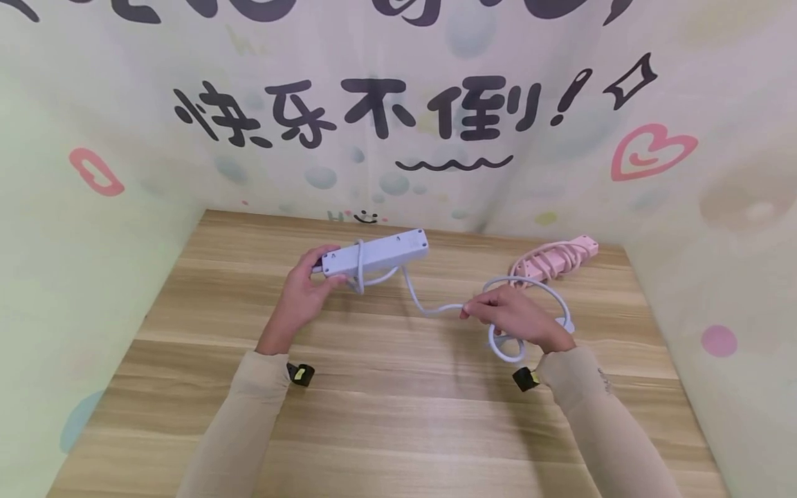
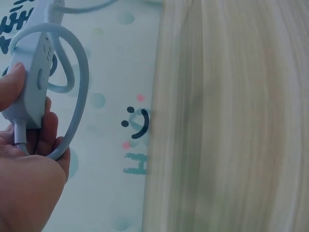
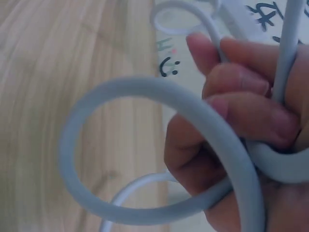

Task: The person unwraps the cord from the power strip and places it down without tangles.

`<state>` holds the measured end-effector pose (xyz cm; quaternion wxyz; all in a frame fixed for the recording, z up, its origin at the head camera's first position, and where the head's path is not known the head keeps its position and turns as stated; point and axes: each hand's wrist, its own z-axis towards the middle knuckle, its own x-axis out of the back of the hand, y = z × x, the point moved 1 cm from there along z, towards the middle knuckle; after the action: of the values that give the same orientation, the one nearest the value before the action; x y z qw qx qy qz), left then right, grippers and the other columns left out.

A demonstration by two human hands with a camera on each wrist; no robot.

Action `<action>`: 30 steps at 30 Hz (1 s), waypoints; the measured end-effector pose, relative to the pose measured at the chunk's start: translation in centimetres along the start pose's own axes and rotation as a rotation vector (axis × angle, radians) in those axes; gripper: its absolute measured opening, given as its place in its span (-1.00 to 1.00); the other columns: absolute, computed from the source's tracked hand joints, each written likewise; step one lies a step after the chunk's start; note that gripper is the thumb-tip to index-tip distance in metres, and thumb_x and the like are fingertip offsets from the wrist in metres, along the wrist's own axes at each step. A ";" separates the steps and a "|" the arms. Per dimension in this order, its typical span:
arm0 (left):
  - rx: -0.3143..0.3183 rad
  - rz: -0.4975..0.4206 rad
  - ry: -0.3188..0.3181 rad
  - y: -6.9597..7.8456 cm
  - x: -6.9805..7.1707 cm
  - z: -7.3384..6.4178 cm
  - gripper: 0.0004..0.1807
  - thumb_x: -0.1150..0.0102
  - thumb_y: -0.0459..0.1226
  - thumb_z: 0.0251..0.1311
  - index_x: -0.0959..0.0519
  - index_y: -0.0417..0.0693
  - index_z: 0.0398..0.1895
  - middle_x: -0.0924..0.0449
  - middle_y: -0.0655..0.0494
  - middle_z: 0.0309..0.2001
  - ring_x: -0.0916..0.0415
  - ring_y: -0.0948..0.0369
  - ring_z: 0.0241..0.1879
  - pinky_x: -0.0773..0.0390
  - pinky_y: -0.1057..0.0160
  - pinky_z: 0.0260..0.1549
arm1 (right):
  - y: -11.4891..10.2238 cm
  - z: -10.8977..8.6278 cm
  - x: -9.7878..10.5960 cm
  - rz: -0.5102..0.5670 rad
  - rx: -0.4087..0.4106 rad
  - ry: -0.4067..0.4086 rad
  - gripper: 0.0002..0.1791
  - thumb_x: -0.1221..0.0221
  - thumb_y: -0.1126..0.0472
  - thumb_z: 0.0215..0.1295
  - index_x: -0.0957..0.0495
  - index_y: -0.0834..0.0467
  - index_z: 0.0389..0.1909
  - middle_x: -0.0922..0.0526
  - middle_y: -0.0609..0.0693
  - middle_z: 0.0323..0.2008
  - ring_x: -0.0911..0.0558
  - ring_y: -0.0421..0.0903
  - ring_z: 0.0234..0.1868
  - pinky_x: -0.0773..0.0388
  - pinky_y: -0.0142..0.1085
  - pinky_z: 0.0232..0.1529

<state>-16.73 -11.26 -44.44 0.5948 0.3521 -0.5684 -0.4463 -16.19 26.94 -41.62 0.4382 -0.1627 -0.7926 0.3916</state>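
My left hand [image 1: 301,294] grips one end of a pale blue power strip [image 1: 380,252], thumb on one side and fingers beneath, as the left wrist view shows. The strip is raised above the table and tilted up to the right. One loop of its own cord [image 2: 82,92] circles it near that hand. From the strip, the cord sags across to my right hand [image 1: 513,315], which pinches it between thumb and forefinger. More of the cord hangs in loose coils [image 3: 140,84] around the right hand, whose other fingers are curled. A pale blue plug [image 1: 565,324] shows just beyond that hand.
A pink power strip [image 1: 554,261], wrapped in its own pink cord, lies at the back right of the wooden table [image 1: 398,415]. A printed cloth wall [image 1: 398,187] with black lettering rises behind the table, and similar walls flank both sides.
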 end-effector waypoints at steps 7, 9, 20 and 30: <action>-0.021 0.002 -0.012 0.5 -0.1 -0.4 -0.40 -0.31 -0.35 0.30 -0.39 -0.12 0.39 -0.47 -0.23 0.27 -0.43 -0.13 0.23 -0.42 -0.32 0.31 | 0.7 1.7 0.2 0.029 -0.060 0.071 -0.59 -0.04 -0.05 0.56 -0.74 0.14 -0.04 -0.51 -0.02 -0.44 -0.45 -0.16 -0.52 -0.54 -0.32 -0.41; -0.022 0.008 -0.014 0.5 -0.1 -0.5 -0.40 -0.31 -0.35 0.30 -0.39 -0.11 0.39 -0.48 -0.22 0.26 -0.43 -0.14 0.24 -0.41 -0.30 0.32 | 1.0 2.1 0.4 0.030 -0.082 0.094 -0.58 -0.02 -0.05 0.57 -0.73 0.15 -0.02 -0.52 -0.06 -0.46 -0.43 -0.16 -0.57 -0.52 -0.31 -0.37; -0.031 -0.018 -0.079 0.3 -0.7 -1.0 -0.41 -0.35 -0.28 0.27 -0.43 0.01 0.37 -0.46 -0.12 0.26 -0.39 -0.07 0.22 -0.35 -0.35 0.32 | 0.6 3.5 1.4 0.083 -0.169 0.291 -0.57 -0.03 -0.09 0.55 -0.72 0.14 -0.01 -0.36 -0.17 -0.67 -0.39 -0.18 -0.62 -0.38 -0.32 -0.49; -0.092 -0.004 -0.116 0.7 -0.5 -1.0 -0.43 -0.36 -0.39 0.23 -0.47 -0.06 0.32 -0.48 -0.11 0.19 -0.40 0.00 0.14 -0.43 -0.18 0.24 | -2.1 2.5 3.6 0.123 -0.153 0.568 -0.48 -0.04 -0.22 0.50 -0.71 0.10 0.04 -0.49 -0.08 -0.46 -0.51 -0.20 -0.56 -0.46 -0.35 -0.50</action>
<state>-15.63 -10.65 -44.12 0.5755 0.2991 -0.5799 -0.4929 -20.10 26.56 -38.81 0.6044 -0.3459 -0.6542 0.2951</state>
